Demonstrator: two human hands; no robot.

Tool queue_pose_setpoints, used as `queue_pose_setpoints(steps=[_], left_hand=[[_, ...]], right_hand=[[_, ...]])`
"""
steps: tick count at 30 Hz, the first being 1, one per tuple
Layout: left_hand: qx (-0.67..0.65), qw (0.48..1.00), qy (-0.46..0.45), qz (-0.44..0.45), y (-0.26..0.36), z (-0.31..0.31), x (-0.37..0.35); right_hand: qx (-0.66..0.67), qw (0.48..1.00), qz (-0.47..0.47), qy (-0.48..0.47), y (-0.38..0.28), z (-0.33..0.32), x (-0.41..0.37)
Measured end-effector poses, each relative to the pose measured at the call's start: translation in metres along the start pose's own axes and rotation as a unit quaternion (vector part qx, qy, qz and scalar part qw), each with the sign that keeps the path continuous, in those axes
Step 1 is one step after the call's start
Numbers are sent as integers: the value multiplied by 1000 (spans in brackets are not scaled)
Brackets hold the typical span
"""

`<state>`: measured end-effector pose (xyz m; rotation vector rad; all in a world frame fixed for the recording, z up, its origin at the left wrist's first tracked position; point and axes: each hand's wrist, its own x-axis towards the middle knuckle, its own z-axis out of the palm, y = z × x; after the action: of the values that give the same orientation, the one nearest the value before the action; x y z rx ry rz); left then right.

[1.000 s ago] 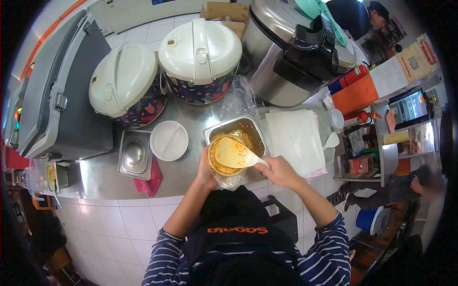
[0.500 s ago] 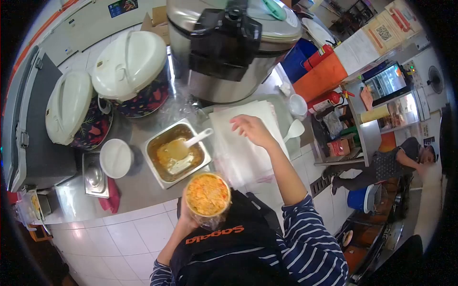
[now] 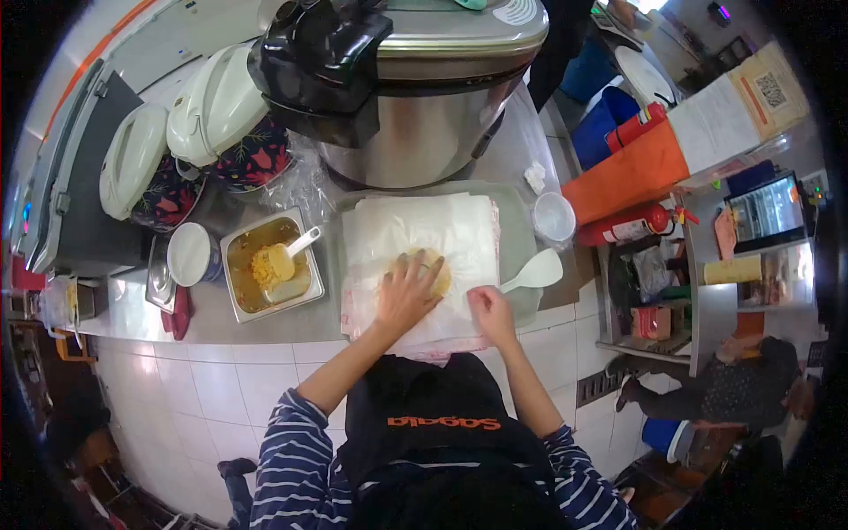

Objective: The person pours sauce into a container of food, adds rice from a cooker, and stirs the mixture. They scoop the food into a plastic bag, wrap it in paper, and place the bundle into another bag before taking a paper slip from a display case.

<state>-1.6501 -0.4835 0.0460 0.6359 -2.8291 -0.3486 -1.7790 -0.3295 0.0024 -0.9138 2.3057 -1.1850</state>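
Note:
My left hand (image 3: 408, 290) lies with spread fingers on a round yellowish thing (image 3: 439, 276), partly hidden under it, at the middle of a stack of white sheets (image 3: 371, 231). At the right edge of the stack, my right hand (image 3: 491, 314) is closed, its fingertips pinching the sheet's edge. The stack rests on a grey-green tray (image 3: 521, 238). To the left, a metal container (image 3: 253, 238) holds yellow food and a white-handled scoop (image 3: 281, 261). A white spatula (image 3: 534, 270) lies right of the sheets.
A large steel cooker (image 3: 424, 124) stands behind the tray. Two lidded floral pots (image 3: 256, 159) (image 3: 168, 190), a white bowl (image 3: 188, 253) and crumpled plastic (image 3: 300, 181) are at the left. A clear cup (image 3: 554, 217) sits at the right; a person (image 3: 733, 380) is farther right.
The food-filled cup is no longer seen in my left hand, which has moved right onto the sheets. My right hand has moved down to their right edge and closed. The view has shifted.

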Motion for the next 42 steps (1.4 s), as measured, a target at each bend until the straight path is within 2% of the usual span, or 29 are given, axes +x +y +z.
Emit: queue_pose_setpoints(steps=[1,4,7,10,13,17,19,21,22,23,25,26,27,29,31,33,34,36,37,40,42], left_hand=[[4,1000,23,-17,3,-1,1],[-45,987,-17,-152,-7,-9,-10],[-59,951,-162,-256,-13,-20,-12],[-40,969,-149,-192,-27,-15,-19],[-202,965,-63,-153,-35,-19,-23],[-292,920,138,-220,-42,-44,-29],[-363,847,142,-361,-50,-83,-38],[-350,825,219,-385,-67,-113,-51],[-329,831,234,-383,-72,-130,-53],[-308,836,249,-379,-77,-145,-54],[-162,878,172,-415,-115,-136,-71],[-86,889,132,-430,-126,-132,-78],[66,897,114,-423,-118,-128,-78],[184,882,262,-346,-88,-121,-69],[129,962,128,-206,-42,-106,-64],[-16,999,28,1,-11,-86,-60],[3,1000,3,-2,-15,-71,-64],[42,998,-50,1,-29,-34,-70],[29,999,-39,4,-37,-30,-75],[-10,999,-13,29,-56,-31,-93],[-24,997,-6,69,-57,-37,-101]], right_hand=[[-32,999,-35,8,-7,1,1],[-138,986,-89,-5,-21,-1,-4],[-162,979,-120,-4,-21,-2,-7],[-165,979,-113,-37,-15,-2,-6],[-164,980,-103,-50,-16,-3,-3],[-154,978,-89,-105,-25,-8,0],[-147,968,-111,-169,-34,-13,3],[-149,938,-227,-214,-43,-10,6],[-149,918,-283,-234,-46,-7,6],[-144,915,-293,-238,-45,-3,6],[-135,906,-317,-245,-42,6,6],[-108,909,-289,-280,-44,6,8],[-81,910,-260,-313,-45,5,11],[-49,914,-205,-348,-48,5,13],[-37,921,-159,-353,-49,6,15],[-73,938,-231,-249,-61,8,11],[-88,940,-267,-195,-67,9,11],[-130,926,-321,-151,-70,4,10],[-152,918,-344,-127,-69,0,9],[-226,900,-356,-107,-37,-18,11],[-204,884,-391,-158,-17,-32,8]])
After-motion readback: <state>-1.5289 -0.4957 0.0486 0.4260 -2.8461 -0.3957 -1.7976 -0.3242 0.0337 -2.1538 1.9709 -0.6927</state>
